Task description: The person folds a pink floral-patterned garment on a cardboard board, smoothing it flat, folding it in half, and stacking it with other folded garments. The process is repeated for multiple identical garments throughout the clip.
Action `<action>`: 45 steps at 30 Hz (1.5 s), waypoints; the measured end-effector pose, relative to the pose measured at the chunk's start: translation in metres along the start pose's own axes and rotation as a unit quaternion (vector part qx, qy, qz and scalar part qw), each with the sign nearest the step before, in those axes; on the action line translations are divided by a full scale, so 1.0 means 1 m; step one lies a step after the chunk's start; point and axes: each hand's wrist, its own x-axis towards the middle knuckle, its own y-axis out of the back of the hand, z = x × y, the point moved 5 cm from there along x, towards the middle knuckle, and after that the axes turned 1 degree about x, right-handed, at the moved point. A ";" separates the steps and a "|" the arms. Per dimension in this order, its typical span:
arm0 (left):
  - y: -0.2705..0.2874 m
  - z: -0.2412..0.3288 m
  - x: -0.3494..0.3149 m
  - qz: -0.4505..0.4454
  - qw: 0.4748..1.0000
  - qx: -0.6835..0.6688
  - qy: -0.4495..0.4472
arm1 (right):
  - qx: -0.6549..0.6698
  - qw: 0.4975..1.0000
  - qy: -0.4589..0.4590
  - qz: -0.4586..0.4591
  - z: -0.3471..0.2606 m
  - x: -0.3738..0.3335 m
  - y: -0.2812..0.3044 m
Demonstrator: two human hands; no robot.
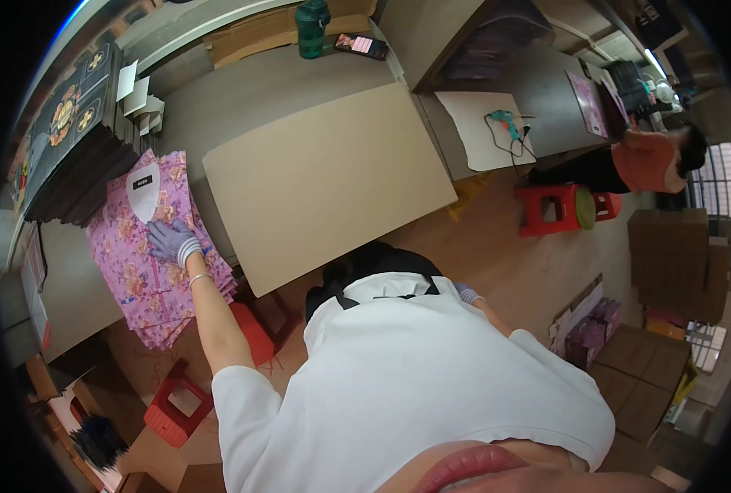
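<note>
My left hand (172, 241), in a lavender knit glove with a white striped cuff, lies with fingers spread on a stack of pink-purple floral sheets (123, 275). The top sheet bears a white rounded patch with a small black label. My right hand (467, 293) is low beside my body; only part of the glove shows and its fingers are hidden. Directly in front of me a large plain tan board (324, 177) lies tilted across the grey worktable (218, 94), its near edge over the front of the table.
Dark printed boxes or boards (74, 135) stand piled at far left. A green bottle (311, 29) and a phone (360, 46) sit at the back. Rightward are a teal glue gun (505, 125), a co-worker (649, 160), red stools (550, 209) and cartons (669, 255).
</note>
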 end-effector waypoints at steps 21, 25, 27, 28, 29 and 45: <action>0.052 -0.012 -0.016 0.094 0.965 -0.230 -0.084 | -0.174 0.893 0.326 0.257 -0.449 0.196 0.375; 0.115 0.031 -0.079 0.004 0.930 -0.368 0.010 | -0.214 0.879 0.303 0.298 -0.533 0.262 0.435; 0.161 0.053 -0.119 -0.047 0.951 -0.301 -0.051 | -0.192 0.935 0.235 0.182 -0.561 0.289 0.441; 0.176 0.072 -0.133 -0.066 0.936 -0.345 -0.023 | -0.206 0.921 0.232 0.235 -0.549 0.324 0.462; 0.172 0.063 -0.166 -0.102 0.910 -0.400 0.043 | -0.216 0.904 0.238 0.281 -0.549 0.357 0.475; 0.216 0.049 -0.197 -0.022 0.982 -0.170 0.083 | -0.136 0.930 0.282 0.195 -0.550 0.351 0.434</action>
